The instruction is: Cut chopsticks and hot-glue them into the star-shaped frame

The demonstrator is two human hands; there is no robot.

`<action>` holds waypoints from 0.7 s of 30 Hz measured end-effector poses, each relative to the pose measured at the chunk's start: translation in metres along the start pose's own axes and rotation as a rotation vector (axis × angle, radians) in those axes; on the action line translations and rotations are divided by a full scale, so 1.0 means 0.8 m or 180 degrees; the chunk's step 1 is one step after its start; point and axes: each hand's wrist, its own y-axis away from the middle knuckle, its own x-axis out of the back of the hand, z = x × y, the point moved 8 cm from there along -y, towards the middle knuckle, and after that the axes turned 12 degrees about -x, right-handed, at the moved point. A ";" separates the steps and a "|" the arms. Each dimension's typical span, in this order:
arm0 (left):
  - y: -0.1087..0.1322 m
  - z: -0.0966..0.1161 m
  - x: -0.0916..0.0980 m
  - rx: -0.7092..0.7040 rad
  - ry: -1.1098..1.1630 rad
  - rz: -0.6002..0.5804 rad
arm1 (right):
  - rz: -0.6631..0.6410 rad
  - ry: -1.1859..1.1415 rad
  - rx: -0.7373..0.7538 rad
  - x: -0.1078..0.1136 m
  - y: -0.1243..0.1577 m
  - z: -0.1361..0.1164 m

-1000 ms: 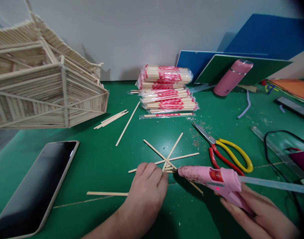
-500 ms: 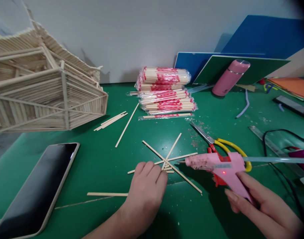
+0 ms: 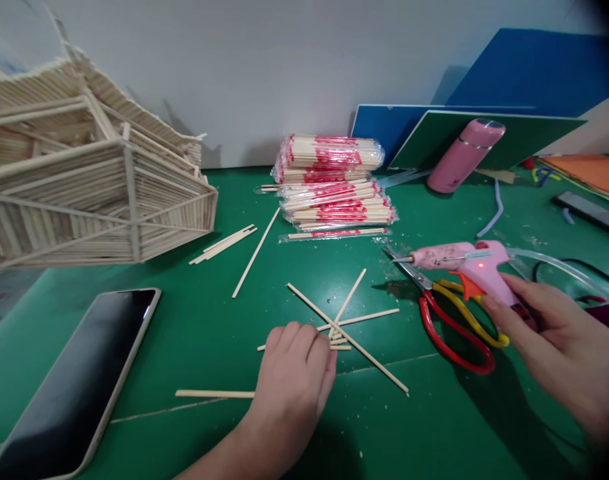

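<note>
My left hand (image 3: 295,380) is closed over the near side of some crossed wooden sticks (image 3: 369,357) on the green table. Its fingertips are hidden beneath it, at the crossing. One more stick (image 3: 212,394) runs out from under this hand to the left. In my right hand (image 3: 549,333) is a pink glue gun (image 3: 457,257), its red light on and its nozzle pointing left. The gun hangs above scissors (image 3: 457,333) with red and yellow handles.
A stick-built model (image 3: 129,193) stands back left, behind a phone (image 3: 79,380). Wrapped stick bundles (image 3: 334,193) are piled at the back, beside a pink bottle (image 3: 467,157) and green board (image 3: 524,140). Loose sticks (image 3: 224,245) lie near the model.
My right hand has raised the glue gun and moved it right, away from the crossed sticks, uncovering the scissors' handles. My left hand has barely moved.
</note>
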 end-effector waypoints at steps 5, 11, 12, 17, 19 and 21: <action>-0.001 0.000 0.001 0.0018 0.0004 0.0020 | 0.0725 0.0349 0.0520 0.015 0.003 -0.045; -0.003 0.000 0.001 0.0000 -0.0056 -0.0012 | 0.0367 0.0681 0.0675 -0.022 -0.030 -0.037; -0.002 0.000 0.000 0.0002 -0.0069 -0.0020 | 0.0189 0.0680 0.0559 -0.032 -0.037 -0.026; -0.001 -0.001 0.000 0.0042 -0.0084 -0.0011 | -0.0029 0.0702 0.0346 -0.053 -0.055 0.002; -0.001 -0.002 0.000 0.0057 -0.0061 -0.0009 | 0.0130 0.0770 0.0264 -0.047 -0.052 -0.002; -0.002 -0.002 0.001 0.0060 -0.0034 0.0013 | 0.0382 0.0705 0.0301 -0.035 -0.038 -0.020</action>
